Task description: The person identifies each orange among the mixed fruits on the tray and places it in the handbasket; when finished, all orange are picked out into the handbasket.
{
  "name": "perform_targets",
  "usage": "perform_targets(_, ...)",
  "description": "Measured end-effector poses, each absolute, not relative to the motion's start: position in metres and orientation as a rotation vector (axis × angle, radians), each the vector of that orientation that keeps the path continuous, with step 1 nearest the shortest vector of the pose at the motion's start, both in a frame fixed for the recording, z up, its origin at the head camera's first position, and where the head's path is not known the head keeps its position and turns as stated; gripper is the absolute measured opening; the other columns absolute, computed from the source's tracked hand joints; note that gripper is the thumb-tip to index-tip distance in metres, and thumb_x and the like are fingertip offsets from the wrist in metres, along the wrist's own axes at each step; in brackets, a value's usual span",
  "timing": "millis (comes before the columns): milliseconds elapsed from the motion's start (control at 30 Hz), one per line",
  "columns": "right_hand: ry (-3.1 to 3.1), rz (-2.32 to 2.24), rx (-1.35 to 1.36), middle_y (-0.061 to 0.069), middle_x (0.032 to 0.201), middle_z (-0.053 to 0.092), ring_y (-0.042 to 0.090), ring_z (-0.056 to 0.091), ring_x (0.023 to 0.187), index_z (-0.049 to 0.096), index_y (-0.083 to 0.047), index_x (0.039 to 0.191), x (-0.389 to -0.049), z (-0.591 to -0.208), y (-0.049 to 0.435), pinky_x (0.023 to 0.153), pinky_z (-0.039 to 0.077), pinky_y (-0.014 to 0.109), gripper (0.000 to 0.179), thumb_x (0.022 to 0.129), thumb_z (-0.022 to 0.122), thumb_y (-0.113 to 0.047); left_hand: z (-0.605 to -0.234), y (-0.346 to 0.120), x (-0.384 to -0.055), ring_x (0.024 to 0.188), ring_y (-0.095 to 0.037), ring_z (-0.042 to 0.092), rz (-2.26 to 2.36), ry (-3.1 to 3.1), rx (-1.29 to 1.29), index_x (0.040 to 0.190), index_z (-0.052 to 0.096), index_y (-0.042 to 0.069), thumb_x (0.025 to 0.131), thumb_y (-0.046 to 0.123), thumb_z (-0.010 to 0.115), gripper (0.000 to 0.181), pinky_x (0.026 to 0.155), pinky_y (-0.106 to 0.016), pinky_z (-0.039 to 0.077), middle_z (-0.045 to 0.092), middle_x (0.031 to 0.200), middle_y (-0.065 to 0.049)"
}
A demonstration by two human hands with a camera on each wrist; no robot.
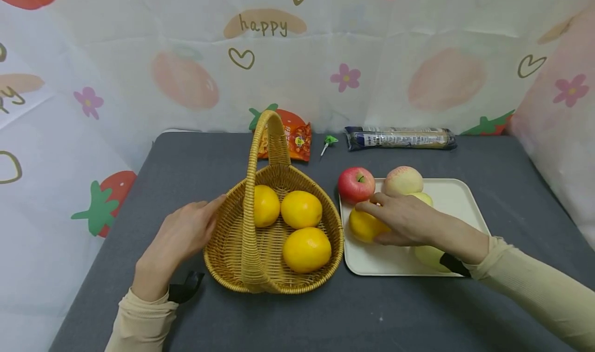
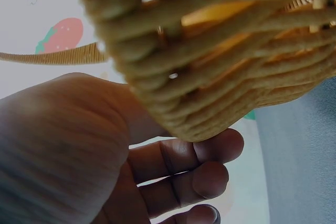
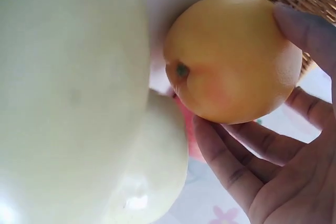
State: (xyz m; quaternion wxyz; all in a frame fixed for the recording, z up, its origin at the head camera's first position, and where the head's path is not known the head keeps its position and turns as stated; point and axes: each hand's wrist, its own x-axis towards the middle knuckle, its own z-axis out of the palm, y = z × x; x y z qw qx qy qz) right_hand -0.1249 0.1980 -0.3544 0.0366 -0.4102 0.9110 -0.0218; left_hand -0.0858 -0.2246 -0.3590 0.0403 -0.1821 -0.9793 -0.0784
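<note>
A wicker basket (image 1: 223, 261) with a tall arched handle holds three yellow-orange oranges (image 1: 307, 249). My left hand (image 1: 188, 233) grips the basket's left rim; in the left wrist view its fingers (image 2: 210, 179) curl by the woven wall, and the thumb is partly hidden behind it. Over the left part of a cream tray (image 1: 453, 197), my right hand (image 1: 409, 220) holds another orange (image 3: 231, 59) between thumb and fingers. A red apple (image 1: 356, 185) sits at the tray's back left corner, with a peach (image 1: 402, 180) beside it. Pale green fruits (image 1: 429, 258) lie partly under my right hand and wrist.
Behind the basket lies an orange snack packet (image 1: 299, 141). A green-wrapped lollipop (image 1: 330, 140) and a long dark-ended packet (image 1: 401, 138) lie along the table's back edge. A printed cloth (image 1: 372, 47) hangs behind the grey table (image 1: 353, 316).
</note>
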Motion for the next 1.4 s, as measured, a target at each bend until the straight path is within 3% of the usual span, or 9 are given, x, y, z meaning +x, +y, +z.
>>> perform_targets(233,2.763,-0.319,-1.055,0.002,0.096,0.063,0.01,0.05,0.069,0.056,-0.018,0.13,-0.123,-0.343,0.199,0.059,0.041,0.024,0.062,0.077,0.079,-0.038,-0.359,-0.224,-0.087,0.075,-0.026,0.064,-0.249,-3.009,-0.562,0.136,0.057,0.006,0.096,0.013,0.057,0.04,0.064,-0.045,0.054,0.07,0.092,-0.013)
perform_targets(333,2.783,-0.412,-0.994,-0.001,0.096,0.063,0.008,0.049,0.068,0.056,-0.02,0.131,-0.123,-0.335,0.198,0.062,0.042,0.024,0.061,0.077,0.079,-0.04,-0.359,-0.224,-0.087,0.078,-0.028,0.066,-0.251,-3.009,-0.563,0.136,0.057,0.006,0.096,0.013,0.057,0.041,0.066,-0.047,0.055,0.071,0.096,-0.014)
perform_targets(633,2.858,-0.571,-0.94,0.0,0.099,0.07,0.019,0.058,0.092,0.058,-0.02,0.126,-0.13,-0.314,0.195,0.079,0.045,0.034,0.055,0.079,0.079,-0.039,-0.36,-0.225,-0.086,0.081,-0.031,0.067,-0.251,-2.997,-0.557,0.136,0.057,0.006,0.096,0.012,0.057,0.04,0.067,-0.048,0.055,0.071,0.099,-0.015)
perform_targets(967,2.86,-0.567,-0.95,0.004,0.116,0.067,0.018,0.064,0.09,0.054,-0.024,0.131,-0.137,-0.298,0.184,0.074,0.051,0.032,0.057,0.081,0.076,-0.042,-0.359,-0.224,-0.087,0.081,-0.029,0.067,-0.255,-3.015,-0.559,0.136,0.057,0.006,0.096,0.013,0.057,0.041,0.068,-0.048,0.055,0.071,0.1,-0.015)
perform_targets(1200,2.84,-0.617,-0.981,0.002,0.114,0.067,0.016,0.061,0.085,0.056,-0.024,0.129,-0.139,-0.29,0.167,0.071,0.048,0.03,0.054,0.082,0.073,-0.044,-0.359,-0.224,-0.088,0.079,-0.027,0.065,-0.252,-3.03,-0.556,0.136,0.057,0.006,0.095,0.012,0.058,0.041,0.067,-0.046,0.055,0.071,0.098,-0.014)
perform_targets(1400,2.813,-0.686,-0.977,0.0,0.111,0.067,0.017,0.061,0.093,0.056,-0.024,0.13,-0.14,-0.288,0.152,0.075,0.051,0.032,0.054,0.083,0.074,-0.045,-0.359,-0.225,-0.087,0.081,-0.029,0.066,-0.245,-3.023,-0.555,0.136,0.057,0.005,0.095,0.012,0.058,0.041,0.068,-0.047,0.055,0.071,0.099,-0.014)
